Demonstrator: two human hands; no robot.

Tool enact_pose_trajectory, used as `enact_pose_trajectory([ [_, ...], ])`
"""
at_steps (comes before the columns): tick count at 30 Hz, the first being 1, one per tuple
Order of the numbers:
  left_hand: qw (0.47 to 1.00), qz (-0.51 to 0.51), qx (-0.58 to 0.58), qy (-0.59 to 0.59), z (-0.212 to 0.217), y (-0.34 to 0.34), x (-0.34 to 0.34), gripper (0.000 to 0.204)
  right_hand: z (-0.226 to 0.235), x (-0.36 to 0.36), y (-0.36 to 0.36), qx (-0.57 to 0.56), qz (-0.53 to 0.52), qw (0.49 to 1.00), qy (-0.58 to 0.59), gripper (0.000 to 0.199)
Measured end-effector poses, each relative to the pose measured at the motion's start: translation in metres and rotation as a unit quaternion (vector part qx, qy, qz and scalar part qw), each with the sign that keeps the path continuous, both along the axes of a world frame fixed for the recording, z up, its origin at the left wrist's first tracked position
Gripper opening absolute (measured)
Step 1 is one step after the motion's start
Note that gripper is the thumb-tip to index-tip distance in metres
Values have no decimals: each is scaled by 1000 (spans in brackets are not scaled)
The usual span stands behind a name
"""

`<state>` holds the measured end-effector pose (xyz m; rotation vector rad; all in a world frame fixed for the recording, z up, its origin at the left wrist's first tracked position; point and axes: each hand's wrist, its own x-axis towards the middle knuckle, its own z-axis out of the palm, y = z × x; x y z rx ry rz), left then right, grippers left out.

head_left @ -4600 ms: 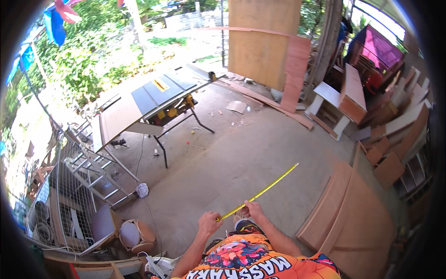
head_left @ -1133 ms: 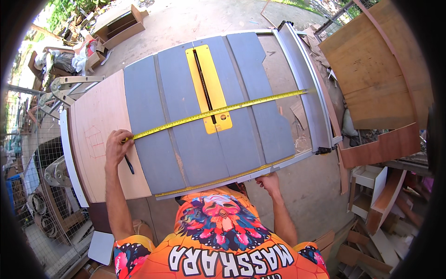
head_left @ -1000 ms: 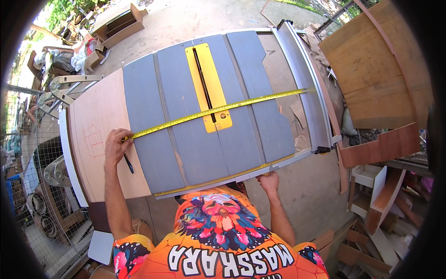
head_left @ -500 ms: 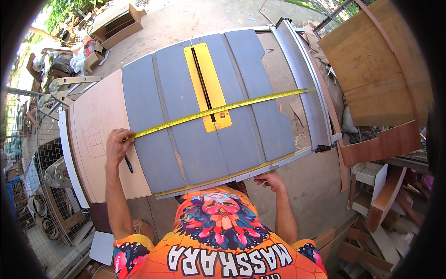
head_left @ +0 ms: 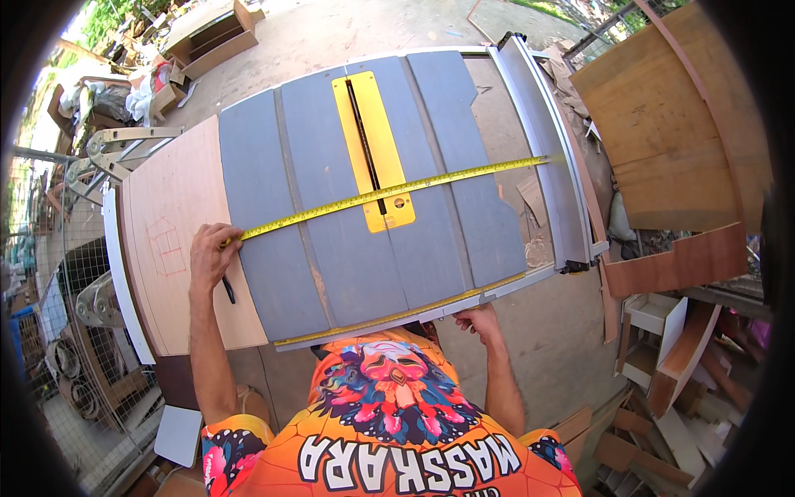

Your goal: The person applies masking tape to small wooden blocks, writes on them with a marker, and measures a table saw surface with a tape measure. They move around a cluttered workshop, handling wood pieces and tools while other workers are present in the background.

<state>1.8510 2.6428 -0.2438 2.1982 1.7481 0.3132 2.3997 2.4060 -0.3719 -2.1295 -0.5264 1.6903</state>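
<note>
My left hand (head_left: 214, 255) is closed on the end of a yellow tape measure (head_left: 331, 207), at the seam between the pale wooden board and the grey table saw top (head_left: 331, 265). A dark pen-like stick (head_left: 228, 290) shows just below that hand; whether the hand grips it, I cannot tell. The tape runs across the saw's yellow insert plate (head_left: 391, 178) and blade slot to the metal rip fence (head_left: 551, 157) on the right. My right hand (head_left: 479, 323) is closed at the underside of the front rail (head_left: 439, 312); what its fingers hold is hidden.
The pale wooden board (head_left: 178, 265), with red pencil lines, extends the saw top leftward. Beyond the fence leans a large plywood panel (head_left: 662, 124). Wood offcuts and a small white drawer frame (head_left: 654, 319) crowd the lower right. A wire mesh fence (head_left: 62, 306) stands left.
</note>
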Motion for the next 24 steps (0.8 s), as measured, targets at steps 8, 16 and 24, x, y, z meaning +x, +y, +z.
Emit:
enact_pose_trajectory([
  [8,1000,7,2,-3,-1,0,1,17,-6,0,-2,5,-13,1000,4,12],
  [16,1000,25,4,-14,-1,-1,-2,16,-6,-2,0,-12,-11,1000,5,14],
  [24,999,29,20,-31,-19,-2,-16,14,-14,4,-8,-18,-15,1000,18,14],
])
